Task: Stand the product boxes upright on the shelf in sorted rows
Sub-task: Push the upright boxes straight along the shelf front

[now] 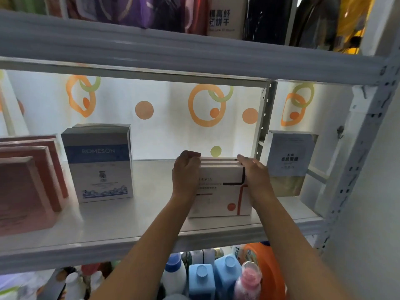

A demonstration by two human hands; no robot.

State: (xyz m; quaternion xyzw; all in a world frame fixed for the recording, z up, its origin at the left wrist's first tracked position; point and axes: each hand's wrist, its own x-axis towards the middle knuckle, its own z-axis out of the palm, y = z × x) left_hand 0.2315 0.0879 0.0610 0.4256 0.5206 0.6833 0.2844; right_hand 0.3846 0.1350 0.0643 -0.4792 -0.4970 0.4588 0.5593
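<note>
Your left hand (185, 173) curls over the top left corner of the white boxes (220, 187), and your right hand (255, 176) lies along their right side with fingers nearly straight, pressing inward. This small row of white boxes stands upright on the shelf (129, 226), right of centre and near the front edge. Squeeze evenly from both sides so the faces line up flush. Keep the bases flat on the shelf; a tilted box is likely to topple forward. Slide the group as one unit rather than lifting it. Leave a clear gap to the blue-banded boxes (98, 163) at left and the grey box (289, 156) at right. The pink boxes (26, 187) stand at far left.
</note>
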